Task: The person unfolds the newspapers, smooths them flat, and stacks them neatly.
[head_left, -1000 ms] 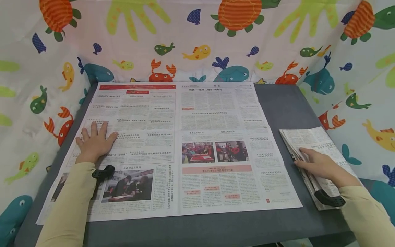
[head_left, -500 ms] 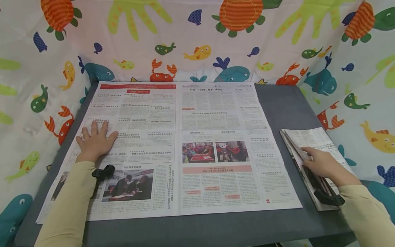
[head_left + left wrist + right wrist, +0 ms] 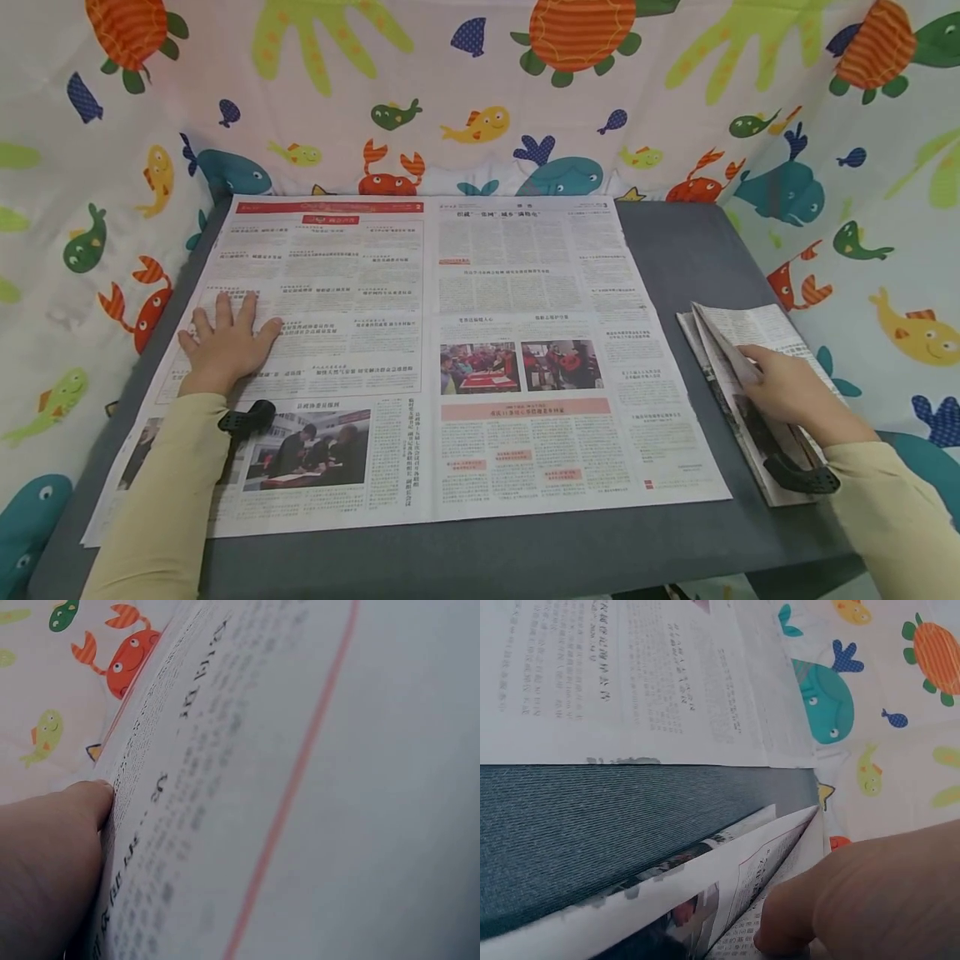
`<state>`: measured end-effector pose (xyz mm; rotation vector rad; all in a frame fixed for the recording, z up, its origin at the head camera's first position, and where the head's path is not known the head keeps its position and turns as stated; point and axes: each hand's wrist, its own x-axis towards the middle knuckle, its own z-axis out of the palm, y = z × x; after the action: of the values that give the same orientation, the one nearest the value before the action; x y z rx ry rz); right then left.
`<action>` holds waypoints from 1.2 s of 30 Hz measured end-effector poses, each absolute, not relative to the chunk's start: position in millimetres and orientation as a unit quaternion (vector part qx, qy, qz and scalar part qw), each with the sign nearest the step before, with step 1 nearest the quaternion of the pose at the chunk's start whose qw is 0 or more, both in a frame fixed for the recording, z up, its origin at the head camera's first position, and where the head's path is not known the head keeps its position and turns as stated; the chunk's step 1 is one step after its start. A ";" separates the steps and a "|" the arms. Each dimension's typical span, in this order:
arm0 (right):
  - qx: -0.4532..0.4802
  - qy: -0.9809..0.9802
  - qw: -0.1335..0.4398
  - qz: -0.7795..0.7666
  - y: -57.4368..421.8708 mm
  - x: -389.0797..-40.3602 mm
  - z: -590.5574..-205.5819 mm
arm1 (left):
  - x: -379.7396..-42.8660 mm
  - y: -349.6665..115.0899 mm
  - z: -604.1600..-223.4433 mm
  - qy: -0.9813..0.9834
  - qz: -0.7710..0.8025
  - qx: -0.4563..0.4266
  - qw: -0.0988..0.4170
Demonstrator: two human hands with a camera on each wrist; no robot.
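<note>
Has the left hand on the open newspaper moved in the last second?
No: in the head view, the left hand shows no clear shift in any direction against the leftmost printed crab.

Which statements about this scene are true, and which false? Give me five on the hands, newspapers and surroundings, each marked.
1. The left hand rests spread on the open newspaper. True.
2. The right hand lies on the open newspaper too. False: it grips part of the folded newspaper.
3. The folded newspaper lies right of the open one. True.
4. The table is bright red. False: it is dark grey.
5. The cloth behind shows sea animals. True.
</note>
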<state>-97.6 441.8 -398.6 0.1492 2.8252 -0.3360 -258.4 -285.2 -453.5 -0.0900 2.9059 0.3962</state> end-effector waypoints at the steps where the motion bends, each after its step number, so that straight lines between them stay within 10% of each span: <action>1: 0.053 0.982 0.142 -0.116 442.2 -98.1 -397.2 | -258.0 -284.8 -452.7 0.985 0.134 -0.030 0.103; 36: 0.022 0.991 0.006 -0.131 413.3 -110.7 -337.7 | -256.3 -281.3 -449.1 0.985 0.137 -0.031 0.099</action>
<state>-110.7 413.3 -337.7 0.0675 3.1024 -0.4109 -256.3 -281.3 -449.1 -0.0910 2.9135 0.4062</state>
